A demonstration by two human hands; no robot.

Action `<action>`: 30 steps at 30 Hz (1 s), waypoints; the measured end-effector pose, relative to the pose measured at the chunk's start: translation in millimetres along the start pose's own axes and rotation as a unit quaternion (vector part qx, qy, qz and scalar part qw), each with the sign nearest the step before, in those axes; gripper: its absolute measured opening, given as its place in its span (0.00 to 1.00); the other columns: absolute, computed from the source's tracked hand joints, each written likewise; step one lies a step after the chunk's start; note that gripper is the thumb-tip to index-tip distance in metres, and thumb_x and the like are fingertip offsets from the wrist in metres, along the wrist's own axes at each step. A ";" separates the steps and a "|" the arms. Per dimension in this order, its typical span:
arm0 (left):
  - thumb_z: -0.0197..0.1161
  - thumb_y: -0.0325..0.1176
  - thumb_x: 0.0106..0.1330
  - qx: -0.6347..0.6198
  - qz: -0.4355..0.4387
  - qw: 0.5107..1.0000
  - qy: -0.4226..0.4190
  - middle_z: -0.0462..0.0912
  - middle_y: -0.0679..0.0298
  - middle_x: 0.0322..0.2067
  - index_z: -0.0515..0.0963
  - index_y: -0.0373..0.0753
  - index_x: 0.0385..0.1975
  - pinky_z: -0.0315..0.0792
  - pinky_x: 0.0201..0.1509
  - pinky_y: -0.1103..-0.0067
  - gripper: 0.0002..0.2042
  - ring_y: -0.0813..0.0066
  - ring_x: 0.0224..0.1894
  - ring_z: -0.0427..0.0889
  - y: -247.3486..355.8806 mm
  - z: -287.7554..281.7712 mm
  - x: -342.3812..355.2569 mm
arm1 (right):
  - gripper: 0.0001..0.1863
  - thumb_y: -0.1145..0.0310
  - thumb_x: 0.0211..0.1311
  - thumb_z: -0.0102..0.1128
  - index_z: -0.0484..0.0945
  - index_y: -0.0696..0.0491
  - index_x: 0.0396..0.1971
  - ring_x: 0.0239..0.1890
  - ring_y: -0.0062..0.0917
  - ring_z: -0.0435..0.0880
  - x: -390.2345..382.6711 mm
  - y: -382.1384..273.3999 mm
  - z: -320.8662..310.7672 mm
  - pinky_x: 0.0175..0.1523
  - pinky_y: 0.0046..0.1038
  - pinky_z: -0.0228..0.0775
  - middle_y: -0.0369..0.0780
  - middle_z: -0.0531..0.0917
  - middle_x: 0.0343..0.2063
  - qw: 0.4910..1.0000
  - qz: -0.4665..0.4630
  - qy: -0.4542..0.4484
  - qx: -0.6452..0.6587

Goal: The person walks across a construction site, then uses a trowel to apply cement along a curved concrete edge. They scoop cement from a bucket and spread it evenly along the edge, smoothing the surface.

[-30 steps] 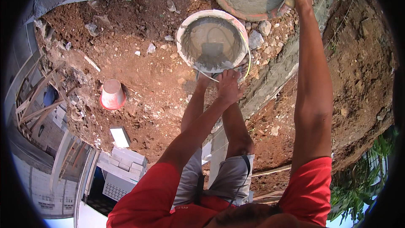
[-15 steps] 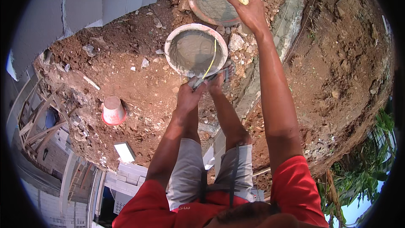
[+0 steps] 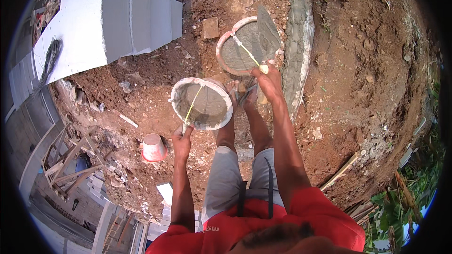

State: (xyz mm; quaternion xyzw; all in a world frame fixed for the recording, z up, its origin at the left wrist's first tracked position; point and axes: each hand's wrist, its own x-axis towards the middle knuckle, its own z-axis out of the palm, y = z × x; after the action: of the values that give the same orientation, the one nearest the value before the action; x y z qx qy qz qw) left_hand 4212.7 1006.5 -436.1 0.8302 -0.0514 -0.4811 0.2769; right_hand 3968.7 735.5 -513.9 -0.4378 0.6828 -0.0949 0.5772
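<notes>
My left hand is shut on the yellow handle of the near bucket, a pale bucket of grey wet mortar tilted beside my legs. My right hand is closed round a cream grip, with the far bucket's yellow rope handle running up to it. That bucket, pinkish and mortar-filled, sits beyond my feet. A flat, pointed grey blade shows over its right side; whether it joins the cream grip I cannot tell.
White boards lie at upper left. An upturned red-and-white bucket stands on the stony soil. A mortar strip with strings runs along the right, beside an earth slope. A wooden frame and blocks are at lower left.
My view has shifted. My left hand and the near bucket have moved left. My right hand has come back from the far bucket's rim, and that bucket now appears lower in view.
</notes>
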 end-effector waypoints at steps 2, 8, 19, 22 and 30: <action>0.66 0.34 0.69 -0.021 -0.028 0.999 0.002 0.73 0.79 0.24 0.83 0.37 0.30 0.58 0.30 0.83 0.08 0.88 0.27 0.63 16.8 -2.9 -4.6 | 0.18 0.64 0.56 0.64 0.82 0.62 0.42 0.35 0.34 0.85 -46.7 12.9 -25.8 0.45 0.35 0.75 0.47 0.86 0.32 0.998 0.039 0.006 0.057; 0.65 0.37 0.69 -0.005 -0.062 0.998 0.002 0.82 0.70 0.31 0.85 0.34 0.39 0.67 0.39 0.80 0.11 0.82 0.33 0.73 -19.9 -15.4 -3.2 | 0.12 0.68 0.55 0.67 0.82 0.59 0.36 0.33 0.21 0.78 -144.8 88.2 -21.4 0.41 0.27 0.70 0.36 0.82 0.29 0.982 0.115 0.088 0.120; 0.63 0.36 0.69 0.088 -0.008 0.995 -0.050 0.70 0.77 0.19 0.79 0.43 0.32 0.54 0.20 0.82 0.06 0.88 0.18 0.63 67.0 34.7 50.3 | 0.11 0.67 0.52 0.64 0.80 0.56 0.34 0.28 0.22 0.75 -277.3 200.3 -30.3 0.35 0.28 0.66 0.35 0.78 0.25 0.835 0.305 0.274 0.367; 0.63 0.37 0.70 0.112 0.048 0.989 -0.083 0.71 0.77 0.23 0.81 0.36 0.38 0.57 0.28 0.80 0.09 0.86 0.24 0.62 105.4 53.7 75.3 | 0.10 0.68 0.51 0.66 0.79 0.56 0.32 0.26 0.22 0.75 -296.0 200.2 -24.4 0.33 0.27 0.66 0.36 0.77 0.23 0.779 0.329 0.306 0.437; 0.66 0.39 0.69 0.176 0.160 0.962 -0.131 0.68 0.76 0.17 0.81 0.36 0.30 0.54 0.22 0.78 0.12 0.85 0.18 0.63 209.5 188.4 147.7 | 0.11 0.70 0.52 0.66 0.79 0.59 0.34 0.29 0.25 0.80 -255.7 190.2 16.4 0.38 0.26 0.72 0.39 0.82 0.30 0.695 0.263 0.328 0.584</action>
State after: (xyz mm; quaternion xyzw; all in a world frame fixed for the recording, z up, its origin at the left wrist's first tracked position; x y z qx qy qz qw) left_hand 4173.4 700.9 -515.5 0.7762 -0.3037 -0.5186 0.1905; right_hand 3877.4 1036.4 -459.5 0.2431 0.7232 -0.4563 0.4578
